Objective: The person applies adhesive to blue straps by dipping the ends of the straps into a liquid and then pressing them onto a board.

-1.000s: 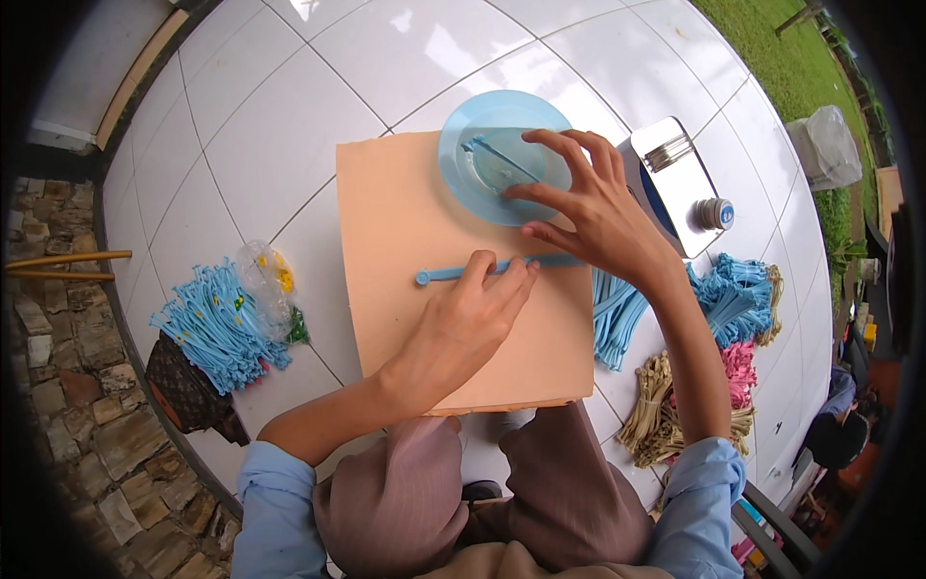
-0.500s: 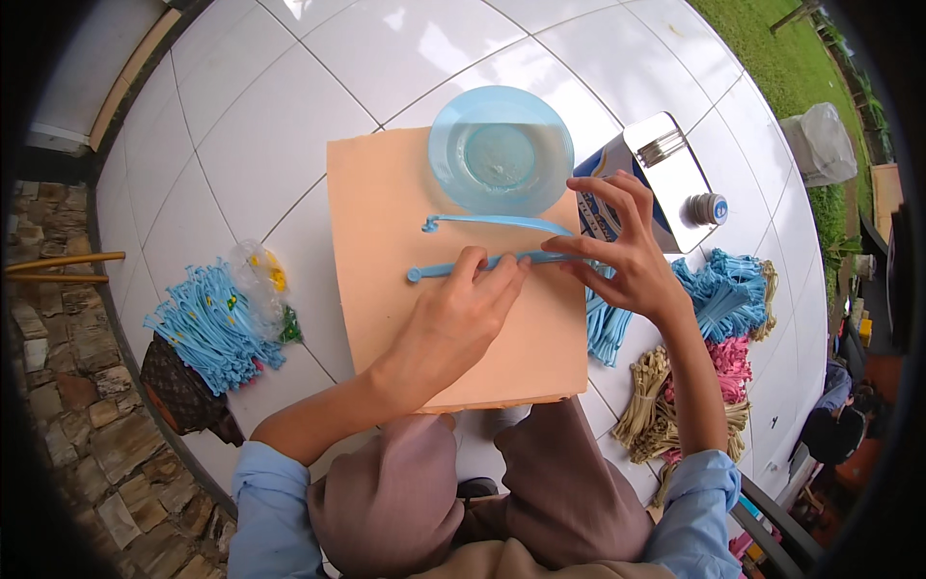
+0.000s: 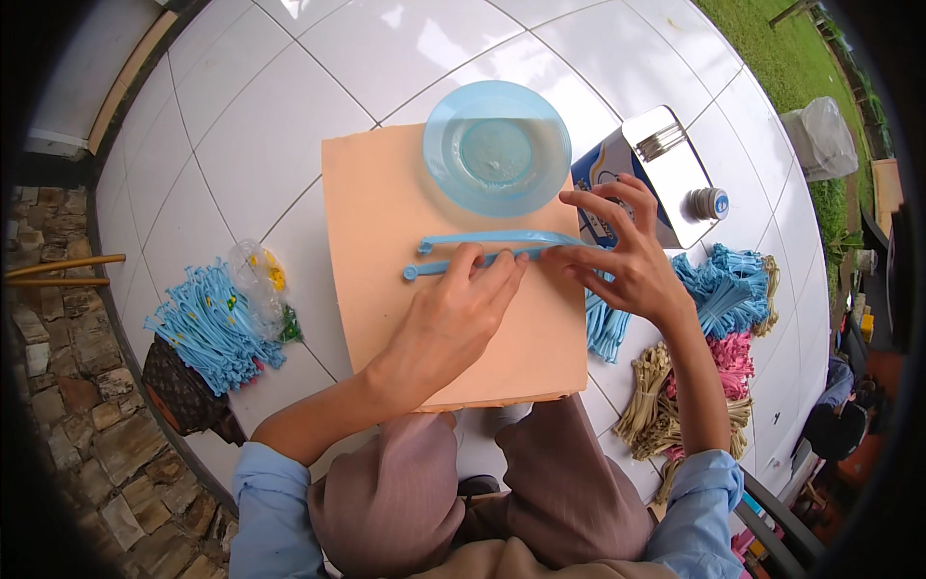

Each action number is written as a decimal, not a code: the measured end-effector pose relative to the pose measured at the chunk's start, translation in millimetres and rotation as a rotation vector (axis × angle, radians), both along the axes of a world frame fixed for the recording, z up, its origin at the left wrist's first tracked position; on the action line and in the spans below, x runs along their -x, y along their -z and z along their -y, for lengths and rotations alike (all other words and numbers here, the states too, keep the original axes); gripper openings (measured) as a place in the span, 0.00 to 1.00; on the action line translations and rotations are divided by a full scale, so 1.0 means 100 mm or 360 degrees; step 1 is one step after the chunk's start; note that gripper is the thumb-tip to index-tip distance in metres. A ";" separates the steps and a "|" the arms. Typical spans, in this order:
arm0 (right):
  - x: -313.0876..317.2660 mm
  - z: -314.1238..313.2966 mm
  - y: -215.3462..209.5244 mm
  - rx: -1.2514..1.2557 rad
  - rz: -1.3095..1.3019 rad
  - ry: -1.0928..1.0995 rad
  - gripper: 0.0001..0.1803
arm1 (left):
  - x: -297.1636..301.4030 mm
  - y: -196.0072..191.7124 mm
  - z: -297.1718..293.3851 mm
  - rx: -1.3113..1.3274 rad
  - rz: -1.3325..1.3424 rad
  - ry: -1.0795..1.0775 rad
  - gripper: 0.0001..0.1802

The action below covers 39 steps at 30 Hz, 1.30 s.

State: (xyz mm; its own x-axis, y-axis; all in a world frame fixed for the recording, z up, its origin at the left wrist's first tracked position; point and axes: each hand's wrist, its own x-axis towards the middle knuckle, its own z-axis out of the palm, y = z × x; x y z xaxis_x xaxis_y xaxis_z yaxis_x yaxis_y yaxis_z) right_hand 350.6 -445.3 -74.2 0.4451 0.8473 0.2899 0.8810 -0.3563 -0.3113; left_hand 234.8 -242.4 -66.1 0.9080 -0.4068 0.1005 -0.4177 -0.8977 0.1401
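Note:
A long, thin light-blue strap (image 3: 494,236) lies across a peach-coloured board (image 3: 381,203) in front of me. It seems doubled back on itself at the right, so two strands run side by side, each with a small knob or loop at its left end. My left hand (image 3: 446,318) pinches the nearer strand against the board with thumb and fingertips. Thumb and index finger of my right hand (image 3: 625,256) close on the strap's right part, the other fingers raised. Just beyond stands a translucent blue dish (image 3: 440,164), partly over the board's far edge, with a little clear or whitish matter inside.
A rectangular metal tin (image 3: 683,179) with a round cap stands right of the dish. Bundles of blue straps (image 3: 728,289), beige straps (image 3: 644,396) and pink straps (image 3: 731,367) lie at the right. More blue straps (image 3: 207,323) and a clear plastic bag (image 3: 253,280) lie left, on white tiles.
The strap's farther strand has dropped nearer to the other strand and lies almost parallel to it. Both hands keep their pinch, with only slight shifts.

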 end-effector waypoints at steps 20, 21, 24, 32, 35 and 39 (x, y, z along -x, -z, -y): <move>0.09 0.00 0.14 -0.0391 -0.0489 0.0190 0.21 | -0.06 0.13 -0.04 0.0306 0.0139 -0.0105 0.22; 0.12 0.01 0.13 -0.0394 -0.0482 0.0192 0.21 | -0.07 0.16 -0.03 0.0305 0.0146 -0.0101 0.22; 0.23 0.06 0.09 -0.0424 -0.0474 0.0199 0.20 | -0.04 0.21 -0.01 0.0422 0.0231 -0.0137 0.19; 0.68 0.28 -0.87 -0.0507 -0.0488 0.0182 0.16 | 0.33 -0.45 0.07 0.0895 0.0686 -0.0044 0.15; 0.79 0.21 -1.44 -0.0517 -0.0453 0.0051 0.13 | 0.48 -0.90 -0.03 0.1019 0.0907 -0.0092 0.13; 1.04 -0.24 -2.13 -0.0835 -0.1006 -0.0038 0.09 | 0.94 -1.36 -0.18 0.1253 0.1328 -0.0381 0.13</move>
State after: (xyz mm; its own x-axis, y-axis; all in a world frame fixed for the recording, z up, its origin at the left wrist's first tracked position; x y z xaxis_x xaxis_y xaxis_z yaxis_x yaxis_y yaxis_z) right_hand 246.8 -421.2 138.7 0.6406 0.6826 0.3517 0.4889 -0.0095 -0.8723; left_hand 141.2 -224.5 69.7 0.4866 0.2057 0.8490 -0.4747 -0.7536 0.4547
